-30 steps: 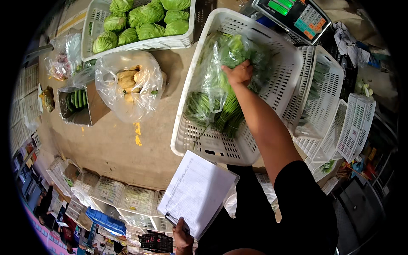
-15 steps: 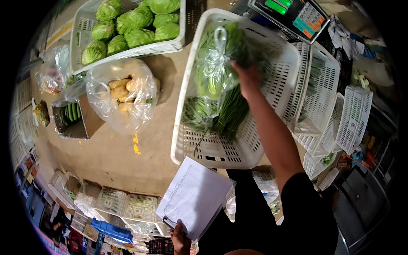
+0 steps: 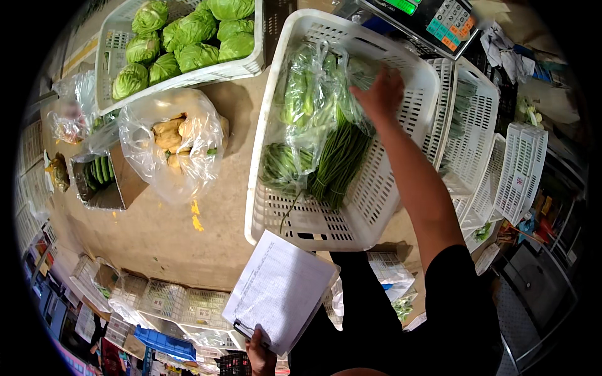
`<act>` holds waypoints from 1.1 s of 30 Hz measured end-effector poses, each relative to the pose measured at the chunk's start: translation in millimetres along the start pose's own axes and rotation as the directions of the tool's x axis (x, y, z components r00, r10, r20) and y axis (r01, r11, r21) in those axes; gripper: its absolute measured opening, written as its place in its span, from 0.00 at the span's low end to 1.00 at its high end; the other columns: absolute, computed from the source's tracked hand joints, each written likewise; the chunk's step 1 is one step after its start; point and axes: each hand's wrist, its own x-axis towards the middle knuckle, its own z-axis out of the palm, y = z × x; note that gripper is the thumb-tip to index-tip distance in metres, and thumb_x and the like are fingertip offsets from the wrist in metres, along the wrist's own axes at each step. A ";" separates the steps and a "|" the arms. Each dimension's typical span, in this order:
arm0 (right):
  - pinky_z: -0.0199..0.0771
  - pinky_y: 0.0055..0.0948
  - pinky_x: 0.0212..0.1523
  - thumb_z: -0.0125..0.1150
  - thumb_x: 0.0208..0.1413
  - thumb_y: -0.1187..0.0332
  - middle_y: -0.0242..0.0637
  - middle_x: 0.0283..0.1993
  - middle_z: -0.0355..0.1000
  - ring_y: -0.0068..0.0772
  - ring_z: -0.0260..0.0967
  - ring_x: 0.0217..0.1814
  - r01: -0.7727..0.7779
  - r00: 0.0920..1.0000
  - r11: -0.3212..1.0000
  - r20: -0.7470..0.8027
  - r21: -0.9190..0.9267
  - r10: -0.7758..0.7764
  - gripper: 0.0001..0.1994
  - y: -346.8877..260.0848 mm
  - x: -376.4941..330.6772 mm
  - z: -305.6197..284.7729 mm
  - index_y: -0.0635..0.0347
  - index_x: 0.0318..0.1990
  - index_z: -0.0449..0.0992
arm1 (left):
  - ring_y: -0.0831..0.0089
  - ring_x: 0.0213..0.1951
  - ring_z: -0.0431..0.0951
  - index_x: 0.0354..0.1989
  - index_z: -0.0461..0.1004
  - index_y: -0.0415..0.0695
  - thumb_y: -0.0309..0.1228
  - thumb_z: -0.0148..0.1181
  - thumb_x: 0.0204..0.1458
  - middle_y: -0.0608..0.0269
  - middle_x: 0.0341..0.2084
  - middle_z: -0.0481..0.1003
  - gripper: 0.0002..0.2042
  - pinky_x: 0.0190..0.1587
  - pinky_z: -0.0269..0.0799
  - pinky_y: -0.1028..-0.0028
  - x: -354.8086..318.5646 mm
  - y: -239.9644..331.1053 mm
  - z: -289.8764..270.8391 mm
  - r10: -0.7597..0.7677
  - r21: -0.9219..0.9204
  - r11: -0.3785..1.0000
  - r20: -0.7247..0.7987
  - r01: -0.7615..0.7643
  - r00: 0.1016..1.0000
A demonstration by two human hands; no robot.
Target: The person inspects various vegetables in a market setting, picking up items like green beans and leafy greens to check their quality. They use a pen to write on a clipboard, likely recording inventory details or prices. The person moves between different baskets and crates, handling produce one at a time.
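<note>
My left hand [image 3: 259, 356] is closed on the lower edge of a clipboard [image 3: 280, 293], near its dark clip; a white printed sheet lies on the board. Over the right part of a large white plastic crate [image 3: 371, 233], my right hand [image 3: 381, 95] is spread, thumb apart from the fingers, with nothing visibly held. Just left of it, a clear knotted bag of leafy greens [image 3: 302, 94] lies in the crate. Below that bag are a bundle of long thin green stalks [image 3: 337, 164] and a bagged coil of green stems [image 3: 283, 164].
A white crate of cabbages [image 3: 195, 56] stands at far left. Nearer are a clear bag of tan roundish produce [image 3: 168, 135] and a box of cucumber-like vegetables [image 3: 100, 170]. A digital scale [image 3: 433, 25] sits at far right, with stacked white crates [image 3: 476, 125] below it.
My right hand has let go of the knotted bag and shifted slightly right. The bag now lies flatter in the crate. My left hand still holds the clipboard.
</note>
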 end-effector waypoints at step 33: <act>0.52 0.51 0.69 0.73 0.46 0.47 0.57 0.68 0.52 0.58 0.49 0.71 -0.063 0.996 0.769 0.094 0.636 0.004 0.49 24.4 -71.4 26.9 0.63 0.69 0.54 | 0.66 0.47 0.75 0.56 0.68 0.35 0.30 0.62 0.54 0.58 0.45 0.75 0.22 0.52 0.71 0.65 -2.4 -0.2 -16.1 0.094 0.088 0.991 0.054 -0.098 0.994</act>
